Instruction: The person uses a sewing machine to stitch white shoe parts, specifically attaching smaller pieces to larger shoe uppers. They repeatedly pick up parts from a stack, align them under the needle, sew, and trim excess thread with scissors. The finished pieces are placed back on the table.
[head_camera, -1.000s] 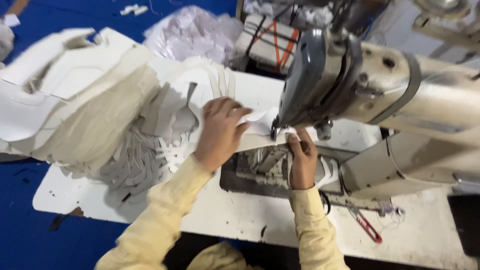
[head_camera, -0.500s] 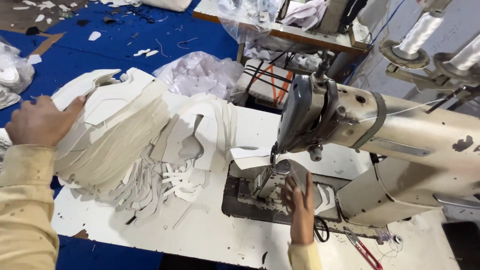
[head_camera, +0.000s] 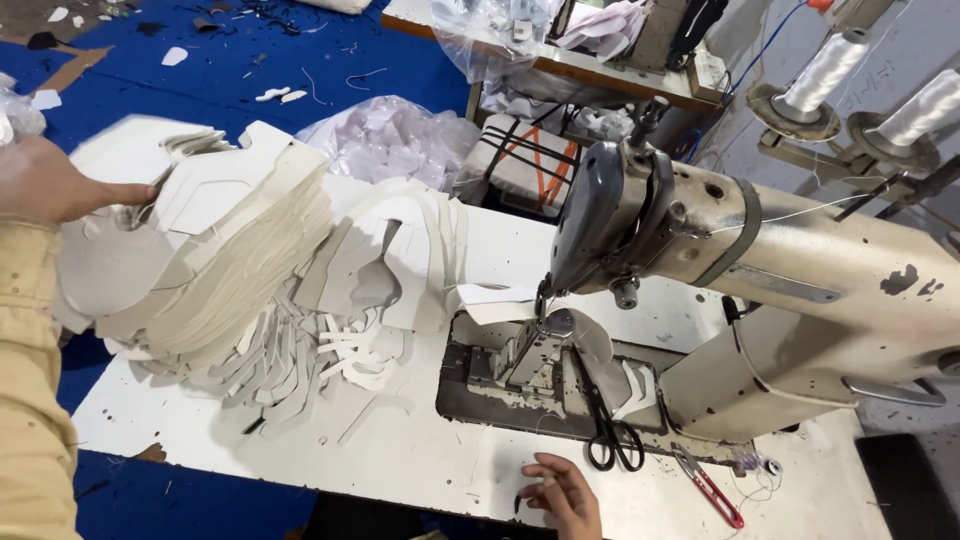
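1. At the far left of the sewing machine (head_camera: 760, 270), the left hand (head_camera: 50, 180) is raised beside a tall slanting stack of cut pieces (head_camera: 215, 260). Thumb points toward the stack and its tip touches or nearly touches the uppermost pieces; the other fingers are curled, but whether they pinch a piece cannot be told from this view. A yellow sleeve (head_camera: 30, 400) runs down from the wrist along the left edge.
2. Below the machine's bed, at the table's near edge, the right hand (head_camera: 560, 490) lies with fingers (head_camera: 540, 478) loosely spread, released, holding nothing. Fingertips rest on or just above the white table (head_camera: 420, 460).
3. Cut pieces: cream and white, flat, irregular outline, piled high and leaning toward the machine. Left of the machine, on the table; the lower layers fan out into thin strips and scraps (head_camera: 340, 350) nearer the bed.
4. A single white piece (head_camera: 495, 300) sits under the machine's head at the needle area, on the raised post.
5. Black scissors (head_camera: 610, 430) lie on the bed plate just in front of the machine's arm, handles toward the table's near edge, near the right hand but apart from it.
6. Red-handled thread snips (head_camera: 710, 485) lie on the table to the right of the scissors.
7. Behind the machine, two white thread cones (head_camera: 870, 90) stand on a stand.
8. Beyond the machine's head, a clear plastic bag of white offcuts (head_camera: 390, 140) rests on the blue floor (head_camera: 250, 60).
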